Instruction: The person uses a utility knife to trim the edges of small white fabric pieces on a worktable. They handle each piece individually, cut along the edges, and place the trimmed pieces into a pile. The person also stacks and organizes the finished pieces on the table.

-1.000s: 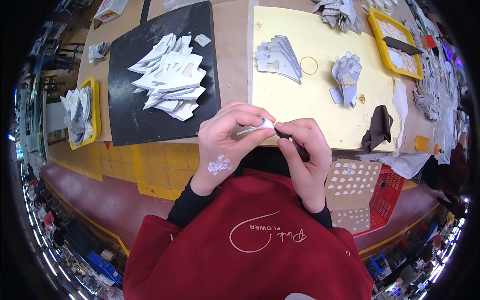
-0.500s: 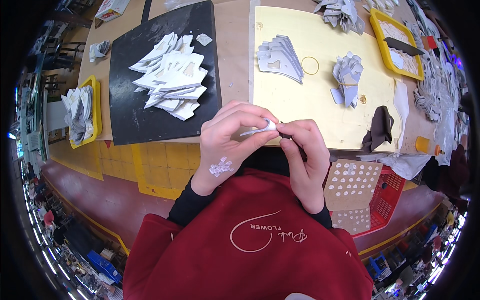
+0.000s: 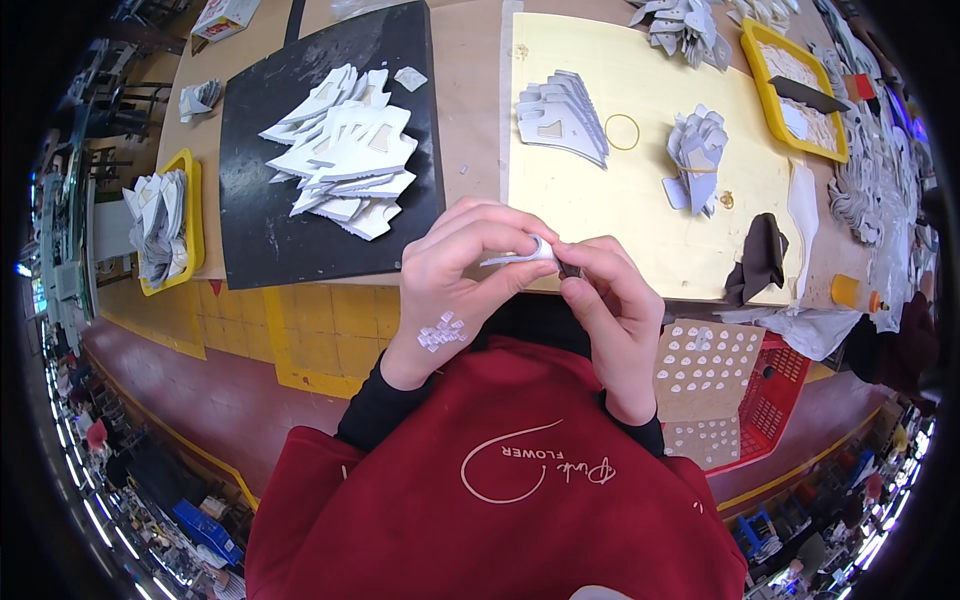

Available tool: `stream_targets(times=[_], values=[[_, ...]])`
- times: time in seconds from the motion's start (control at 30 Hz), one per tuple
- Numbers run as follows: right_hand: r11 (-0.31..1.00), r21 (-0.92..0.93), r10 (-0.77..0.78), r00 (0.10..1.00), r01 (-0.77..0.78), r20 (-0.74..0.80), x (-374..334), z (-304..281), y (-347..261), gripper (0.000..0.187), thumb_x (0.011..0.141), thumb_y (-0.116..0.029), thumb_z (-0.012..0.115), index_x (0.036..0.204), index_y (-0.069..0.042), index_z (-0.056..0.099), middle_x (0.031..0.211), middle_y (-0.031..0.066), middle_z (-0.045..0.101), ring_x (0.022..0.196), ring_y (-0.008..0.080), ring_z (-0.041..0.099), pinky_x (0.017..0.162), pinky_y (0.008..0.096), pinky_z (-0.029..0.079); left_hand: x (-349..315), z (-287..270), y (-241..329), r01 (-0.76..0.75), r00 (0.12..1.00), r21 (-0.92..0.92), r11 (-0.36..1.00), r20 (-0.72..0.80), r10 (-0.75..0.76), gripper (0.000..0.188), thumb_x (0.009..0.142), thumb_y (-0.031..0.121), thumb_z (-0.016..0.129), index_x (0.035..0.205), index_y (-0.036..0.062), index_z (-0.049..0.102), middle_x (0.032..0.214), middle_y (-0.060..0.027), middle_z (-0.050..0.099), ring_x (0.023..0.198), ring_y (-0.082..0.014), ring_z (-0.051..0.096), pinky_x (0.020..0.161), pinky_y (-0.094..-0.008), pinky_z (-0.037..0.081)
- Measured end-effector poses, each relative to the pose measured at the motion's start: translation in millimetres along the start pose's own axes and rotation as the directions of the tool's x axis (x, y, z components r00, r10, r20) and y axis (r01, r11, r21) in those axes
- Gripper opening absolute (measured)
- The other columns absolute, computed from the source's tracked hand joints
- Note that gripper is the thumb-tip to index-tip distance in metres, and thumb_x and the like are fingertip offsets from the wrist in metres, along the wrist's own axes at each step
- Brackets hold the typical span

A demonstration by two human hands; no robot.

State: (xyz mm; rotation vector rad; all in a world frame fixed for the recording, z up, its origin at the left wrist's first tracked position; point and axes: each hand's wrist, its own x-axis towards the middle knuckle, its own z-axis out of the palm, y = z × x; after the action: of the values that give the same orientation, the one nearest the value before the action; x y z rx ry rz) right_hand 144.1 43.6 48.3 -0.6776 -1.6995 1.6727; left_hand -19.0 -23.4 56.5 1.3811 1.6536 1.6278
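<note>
- The small white piece [image 3: 545,253] is up in the air in front of the person's tummy, near the front edge of the counter [image 3: 468,110].
- It is bent over in a curl. Its long way runs from side to side. The thin, flat end points left, and the round, folded end points right.
- The left hand [image 3: 460,262] is closed on the white piece, with the thumb under it and the pointing finger bent over the top.
- The right hand [image 3: 618,305] pinches a small dark thing [image 3: 569,270] between thumb and finger, right by the folded end. Most of the dark thing is hidden, so I cannot tell its shape.
- Both arms come up from below in black sleeves [image 3: 385,405], and the hands meet in the middle.
- Little pale stickers [image 3: 440,332] sit on the back of the left hand, near the wrist.
- On the counter, a black board [image 3: 250,200] on the left holds a messy pile of white shapes [image 3: 350,150].
- On the right, a pale yellow sheet [image 3: 600,215] has grey shapes [image 3: 562,118] and a dark cloth [image 3: 760,258] on it.
- Below, the floor [image 3: 190,385] is red and yellow, and a red basket [image 3: 790,385] stands on the right.
</note>
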Motion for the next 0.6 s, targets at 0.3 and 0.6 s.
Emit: stream_targets(times=[0.3, 0.6], values=[[0.076, 0.865, 0.383, 0.815, -0.496, 0.434, 2.6, -10.2, 1.6, 0.022, 0.101, -0.01, 0.053, 0.12, -0.004, 0.063, 0.1, 0.0036, 0.057, 0.058, 0.0047, 0.042, 0.052, 0.0196, 0.032, 4.3, 1.3, -9.4, -0.07, 0.994, 0.193, 0.979, -0.07, 0.085, 0.015, 0.073, 0.006, 0.082, 0.08, 0.0027, 0.069, 0.116, -0.0113, 0.069, 0.115, -0.0317, 0.061, 0.097, -0.0408, 0.047], [0.748, -0.593, -0.136, 0.943, 0.298, 0.303, -9.4, 22.8, -21.9, 0.06, 0.071, 0.002, 0.067, 0.128, -0.017, 0.067, 0.093, 0.0041, 0.057, 0.065, 0.0169, 0.055, 0.056, 0.0294, 0.048, 16.9, -6.3, -11.0, -0.091, 0.995, 0.512, 0.854, 0.01, 0.1, 0.013, 0.074, 0.009, 0.078, 0.079, 0.0029, 0.068, 0.127, -0.0127, 0.062, 0.126, -0.0403, 0.052, 0.101, -0.046, 0.044]])
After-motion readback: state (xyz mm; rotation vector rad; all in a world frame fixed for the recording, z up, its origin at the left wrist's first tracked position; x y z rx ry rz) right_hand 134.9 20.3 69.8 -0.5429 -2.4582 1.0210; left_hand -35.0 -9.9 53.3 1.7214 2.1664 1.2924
